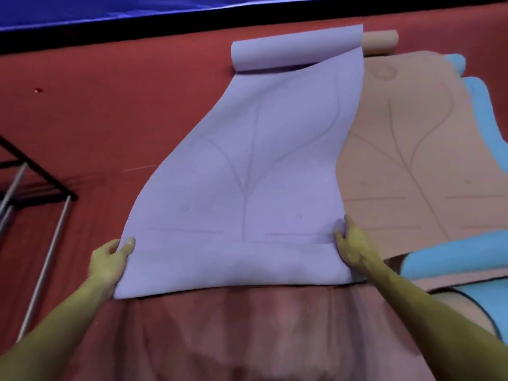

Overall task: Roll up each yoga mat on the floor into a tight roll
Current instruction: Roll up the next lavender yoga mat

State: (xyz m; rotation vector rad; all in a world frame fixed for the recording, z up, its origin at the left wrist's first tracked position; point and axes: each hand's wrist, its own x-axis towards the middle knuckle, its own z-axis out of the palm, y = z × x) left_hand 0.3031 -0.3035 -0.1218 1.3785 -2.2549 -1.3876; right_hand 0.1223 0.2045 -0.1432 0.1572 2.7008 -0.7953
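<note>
Metal rack (41, 215) off at the left on the red floor (110, 119). Left hand (111, 259) pinches the purple mat (247, 174) at its near left corner, thumb on top; right hand (350, 247) grips the near right edge. Far end curled. Beige mat (412, 160) beside it, over a blue mat (483, 105).

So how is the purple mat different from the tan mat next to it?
The purple mat is gripped at its near corners by the left hand and right hand; the tan mat is untouched. The purple mat overlaps the tan mat's edge. Both show curved line patterns, and both are curled at the far end.
</note>
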